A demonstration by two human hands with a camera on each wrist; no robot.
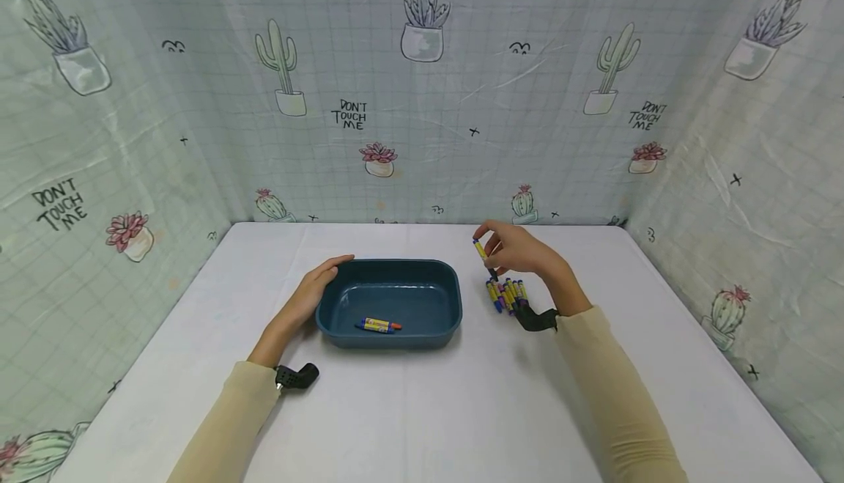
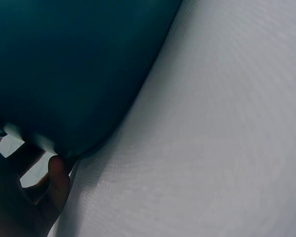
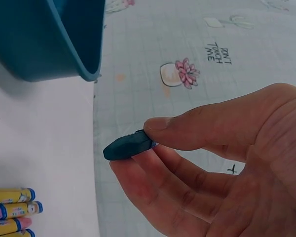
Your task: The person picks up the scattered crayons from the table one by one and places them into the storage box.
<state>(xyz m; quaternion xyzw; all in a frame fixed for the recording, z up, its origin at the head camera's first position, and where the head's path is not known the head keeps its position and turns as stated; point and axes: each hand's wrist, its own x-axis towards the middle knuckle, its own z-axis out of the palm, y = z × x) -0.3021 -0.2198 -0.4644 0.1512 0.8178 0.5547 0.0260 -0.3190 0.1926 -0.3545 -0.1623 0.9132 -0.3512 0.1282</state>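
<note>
My left hand [image 1: 313, 291] holds the rim of a dark blue-green rectangular container [image 1: 395, 341] at its far left corner. In the left wrist view, bent fingers [image 2: 58, 180] lie against its outer wall. Inside lie two crayons [image 1: 378, 325] in yellow wrappers, one with an orange tip, one blue. Right of the container, my right hand [image 1: 521, 248] pinches a dark blue-green crayon [image 3: 128, 146] between thumb and fingers, tilted above the table. Under that hand lies a row of several yellow-wrapped crayons [image 1: 506, 295], partly covered by the wrist strap in the head view.
A white table [image 1: 409, 410] carries everything. Behind it and at both sides hangs a pale curtain [image 1: 422, 102] printed with cactus pots. Black wrist mounts [image 1: 298, 376] sit on both wrists, the right one close over the crayon row.
</note>
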